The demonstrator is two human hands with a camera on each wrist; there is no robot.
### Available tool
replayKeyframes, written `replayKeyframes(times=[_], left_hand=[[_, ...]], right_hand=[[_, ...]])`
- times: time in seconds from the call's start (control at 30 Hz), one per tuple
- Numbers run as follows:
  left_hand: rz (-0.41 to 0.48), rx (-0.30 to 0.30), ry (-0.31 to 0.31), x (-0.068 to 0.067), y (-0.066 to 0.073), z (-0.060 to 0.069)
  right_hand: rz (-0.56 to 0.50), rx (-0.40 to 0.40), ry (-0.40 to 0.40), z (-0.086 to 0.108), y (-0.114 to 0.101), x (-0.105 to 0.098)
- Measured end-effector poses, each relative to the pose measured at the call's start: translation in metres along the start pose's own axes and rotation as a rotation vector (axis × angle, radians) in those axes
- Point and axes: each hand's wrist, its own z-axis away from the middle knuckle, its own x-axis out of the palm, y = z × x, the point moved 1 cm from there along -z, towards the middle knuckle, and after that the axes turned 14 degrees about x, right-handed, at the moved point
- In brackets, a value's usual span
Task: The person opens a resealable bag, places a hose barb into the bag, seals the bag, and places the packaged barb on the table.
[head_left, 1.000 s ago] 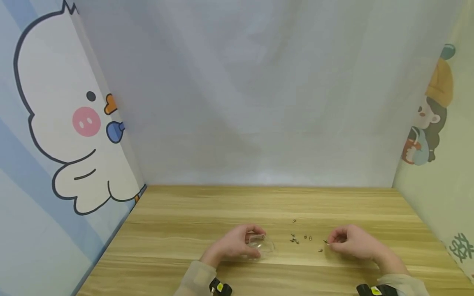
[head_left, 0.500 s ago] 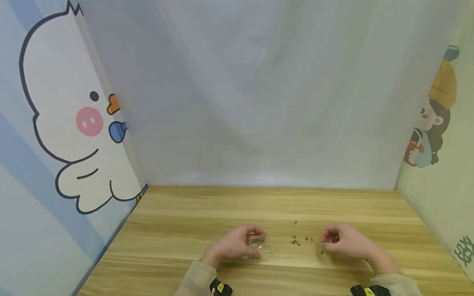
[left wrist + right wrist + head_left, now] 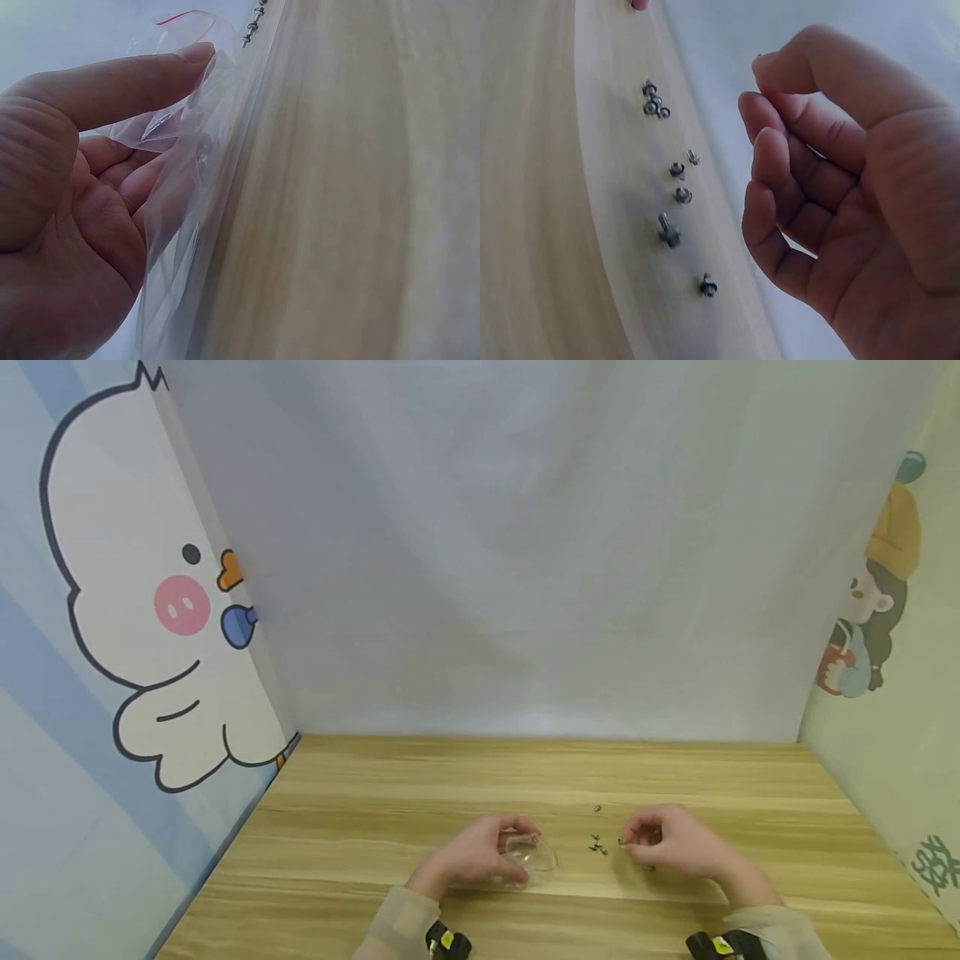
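Observation:
A clear plastic bag (image 3: 534,857) with a red line along its edge is held by my left hand (image 3: 480,853); the left wrist view shows thumb and fingers spread round the bag (image 3: 176,195). Small metal screws (image 3: 597,848) lie in a cluster right of the bag. My right hand (image 3: 678,843), thumb and index tip together, is over the right-hand screws. At those tips in the right wrist view a tiny dark bit of a screw (image 3: 760,55) shows, mostly hidden by the fingers. Several more screws (image 3: 668,234) lie spread on the wood.
The wooden tabletop (image 3: 420,768) meets a pale curtain (image 3: 480,610) at the back. Side walls with cartoon prints stand at left and right. One screw (image 3: 597,808) lies farther back than the cluster.
My right hand has moved left across the table toward the screw cluster, fingertips still together. My left hand and the bag have stayed about where they were.

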Motion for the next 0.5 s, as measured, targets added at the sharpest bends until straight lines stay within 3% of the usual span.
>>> replayKeyframes(times=[0.5], left_hand=[[0.018,0.021,-0.008,-0.001,0.002,0.0]], right_hand=[[-0.027,-0.065,-0.026,-0.019,-0.031,0.036]])
